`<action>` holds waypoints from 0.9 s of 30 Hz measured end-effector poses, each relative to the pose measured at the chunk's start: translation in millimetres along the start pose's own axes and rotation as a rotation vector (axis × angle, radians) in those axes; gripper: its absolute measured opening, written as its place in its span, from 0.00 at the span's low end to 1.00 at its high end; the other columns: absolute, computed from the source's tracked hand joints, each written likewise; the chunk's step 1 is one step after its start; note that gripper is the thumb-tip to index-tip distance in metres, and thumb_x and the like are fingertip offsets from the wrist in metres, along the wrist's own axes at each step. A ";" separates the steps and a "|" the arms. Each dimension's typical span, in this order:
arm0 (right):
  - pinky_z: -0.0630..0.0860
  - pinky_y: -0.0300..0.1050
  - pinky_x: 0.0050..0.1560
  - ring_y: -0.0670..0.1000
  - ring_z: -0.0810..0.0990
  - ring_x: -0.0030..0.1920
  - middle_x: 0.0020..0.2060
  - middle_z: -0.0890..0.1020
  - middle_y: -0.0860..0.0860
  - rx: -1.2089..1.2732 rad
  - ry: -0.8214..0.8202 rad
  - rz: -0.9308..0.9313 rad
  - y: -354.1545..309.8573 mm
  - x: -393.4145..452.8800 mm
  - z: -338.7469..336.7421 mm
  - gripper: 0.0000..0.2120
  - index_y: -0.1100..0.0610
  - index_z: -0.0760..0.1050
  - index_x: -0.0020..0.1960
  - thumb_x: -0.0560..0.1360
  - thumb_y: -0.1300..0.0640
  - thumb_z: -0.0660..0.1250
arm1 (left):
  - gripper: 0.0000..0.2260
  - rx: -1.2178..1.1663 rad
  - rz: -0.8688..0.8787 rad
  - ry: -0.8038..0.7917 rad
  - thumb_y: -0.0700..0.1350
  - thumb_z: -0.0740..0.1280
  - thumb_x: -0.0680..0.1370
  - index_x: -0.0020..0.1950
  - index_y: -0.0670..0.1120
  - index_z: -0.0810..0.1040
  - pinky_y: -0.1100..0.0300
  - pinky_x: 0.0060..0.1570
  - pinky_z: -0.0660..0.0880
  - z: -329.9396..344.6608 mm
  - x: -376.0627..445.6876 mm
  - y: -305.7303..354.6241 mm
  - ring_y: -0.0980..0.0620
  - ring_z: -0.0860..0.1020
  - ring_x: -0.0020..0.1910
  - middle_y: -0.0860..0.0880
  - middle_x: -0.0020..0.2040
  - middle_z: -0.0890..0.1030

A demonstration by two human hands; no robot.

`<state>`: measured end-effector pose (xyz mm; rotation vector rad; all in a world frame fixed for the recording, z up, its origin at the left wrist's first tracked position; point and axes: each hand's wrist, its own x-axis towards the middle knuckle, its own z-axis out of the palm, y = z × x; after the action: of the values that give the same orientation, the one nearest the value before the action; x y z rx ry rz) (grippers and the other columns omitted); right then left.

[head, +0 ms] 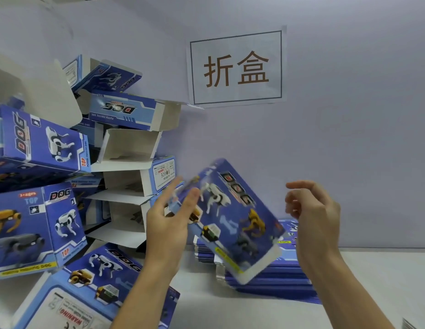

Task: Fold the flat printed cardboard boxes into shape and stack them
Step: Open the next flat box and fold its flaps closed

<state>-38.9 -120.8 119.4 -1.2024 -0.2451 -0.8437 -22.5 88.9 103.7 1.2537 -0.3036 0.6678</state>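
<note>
Holding: left hand (168, 224) fingers pinch flat box (233, 222), tilted above flat stack (278, 276)
Right hand (313, 210): fingers loosely curled, grasping nothing
Folded boxes (52, 186): piled left on tabletop (349, 305)

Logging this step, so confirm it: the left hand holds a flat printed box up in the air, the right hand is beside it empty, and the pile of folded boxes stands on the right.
One thing is wrong. The head view shows the folded boxes piled on the left; the stack of flat boxes lies on the right. The rest stands: the left hand holds the flat box up and the right hand is empty.
</note>
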 end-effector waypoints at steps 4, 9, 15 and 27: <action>0.72 0.40 0.25 0.52 0.73 0.23 0.26 0.79 0.55 -0.015 -0.444 0.148 -15.0 -9.0 13.0 0.19 0.55 0.83 0.34 0.75 0.66 0.58 | 0.32 -0.200 -0.132 0.266 0.65 0.72 0.64 0.65 0.57 0.72 0.56 0.35 0.81 1.7 3.8 -2.2 0.56 0.84 0.40 0.46 0.54 0.83; 0.81 0.44 0.44 0.53 0.86 0.39 0.43 0.87 0.55 -0.455 -0.813 0.625 -8.2 -29.8 29.0 0.18 0.57 0.78 0.54 0.81 0.42 0.61 | 0.30 -0.341 -0.287 0.417 0.66 0.69 0.71 0.65 0.48 0.75 0.50 0.39 0.84 8.9 0.7 -7.1 0.49 0.85 0.46 0.46 0.54 0.84; 0.82 0.55 0.46 0.52 0.83 0.54 0.57 0.82 0.45 0.073 -0.323 0.650 25.6 -45.0 41.9 0.44 0.42 0.68 0.70 0.56 0.32 0.71 | 0.27 -0.239 -0.479 0.154 0.66 0.70 0.70 0.61 0.49 0.79 0.43 0.46 0.82 28.8 -15.1 -18.6 0.42 0.83 0.52 0.44 0.53 0.85; 0.79 0.33 0.36 0.40 0.85 0.46 0.53 0.80 0.42 -0.317 -0.622 0.417 41.4 -4.9 -24.6 0.39 0.34 0.63 0.68 0.65 0.53 0.79 | 0.29 0.062 -0.280 0.035 0.64 0.72 0.69 0.66 0.53 0.75 0.45 0.60 0.76 5.0 -5.3 -25.5 0.51 0.82 0.56 0.48 0.61 0.82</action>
<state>-20.0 -136.1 77.5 -1.7243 -0.3537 -0.1256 -10.3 78.6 82.6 1.3124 -0.0756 0.4601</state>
